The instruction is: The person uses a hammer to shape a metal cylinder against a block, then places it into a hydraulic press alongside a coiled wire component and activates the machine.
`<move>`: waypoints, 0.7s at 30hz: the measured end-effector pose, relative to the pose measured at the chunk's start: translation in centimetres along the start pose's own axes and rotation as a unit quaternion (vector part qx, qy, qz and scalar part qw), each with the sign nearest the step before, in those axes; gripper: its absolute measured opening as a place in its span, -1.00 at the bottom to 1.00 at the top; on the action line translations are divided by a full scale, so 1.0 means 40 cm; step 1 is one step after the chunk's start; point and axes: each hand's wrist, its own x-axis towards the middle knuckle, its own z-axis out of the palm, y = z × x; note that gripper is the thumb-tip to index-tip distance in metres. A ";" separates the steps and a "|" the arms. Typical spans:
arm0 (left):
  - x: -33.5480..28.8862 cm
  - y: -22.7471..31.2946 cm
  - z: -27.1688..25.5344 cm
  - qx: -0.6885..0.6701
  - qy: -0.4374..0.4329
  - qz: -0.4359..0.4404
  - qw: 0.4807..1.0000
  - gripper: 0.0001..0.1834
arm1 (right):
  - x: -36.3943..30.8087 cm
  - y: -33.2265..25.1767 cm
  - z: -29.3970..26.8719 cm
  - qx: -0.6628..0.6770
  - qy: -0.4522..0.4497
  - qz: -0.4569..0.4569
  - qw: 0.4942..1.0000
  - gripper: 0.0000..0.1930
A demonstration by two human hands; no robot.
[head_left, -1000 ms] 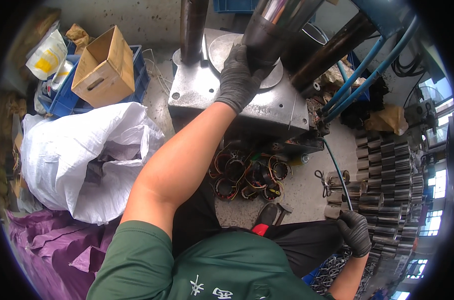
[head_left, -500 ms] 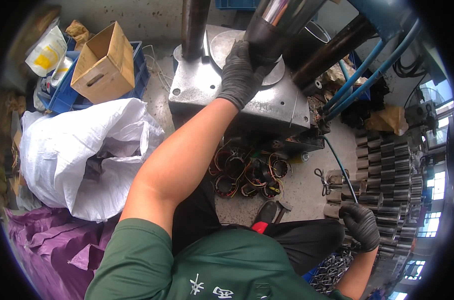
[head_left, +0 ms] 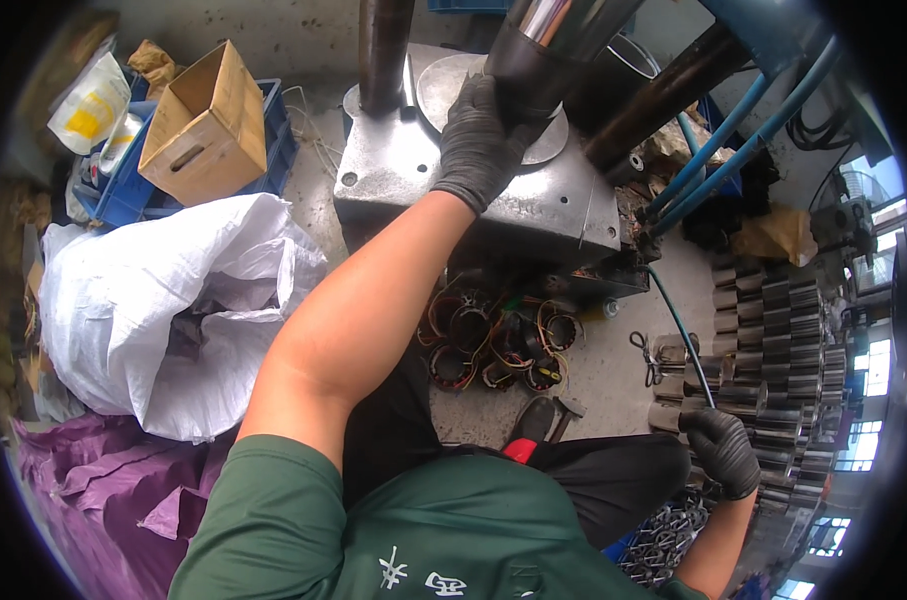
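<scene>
My left hand [head_left: 478, 140], in a dark grey glove, reaches up to the press. Its fingers and thumb curl round the lower part of a dark metal cylinder [head_left: 526, 85], under the shiny press ram [head_left: 583, 25]. What lies behind the palm is hidden. Beneath is the round plate [head_left: 548, 148] on the steel press bed [head_left: 383, 160]. Low on the right, my gloved right hand [head_left: 721, 452] is closed round the end of a thin blue-green lever [head_left: 681, 325], which runs up to the side of the press.
Several wound motor stators [head_left: 468, 328] lie on the floor under the press. Rows of metal cylinders [head_left: 773, 350] stand at the right. A hammer [head_left: 565, 418] lies by my shoe. White sack [head_left: 153, 310], cardboard box [head_left: 203, 140] and blue crate [head_left: 278, 125] are at left. Press columns [head_left: 383, 60] flank the bed.
The view has shifted very slightly. Both hands keep their hold, the left on the cylinder and the right on the lever, with no clear movement.
</scene>
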 end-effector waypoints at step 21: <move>-0.010 0.009 -0.003 0.024 0.025 -0.008 0.999 -0.38 | -0.005 -0.025 -0.009 0.208 0.046 0.204 0.956 -0.78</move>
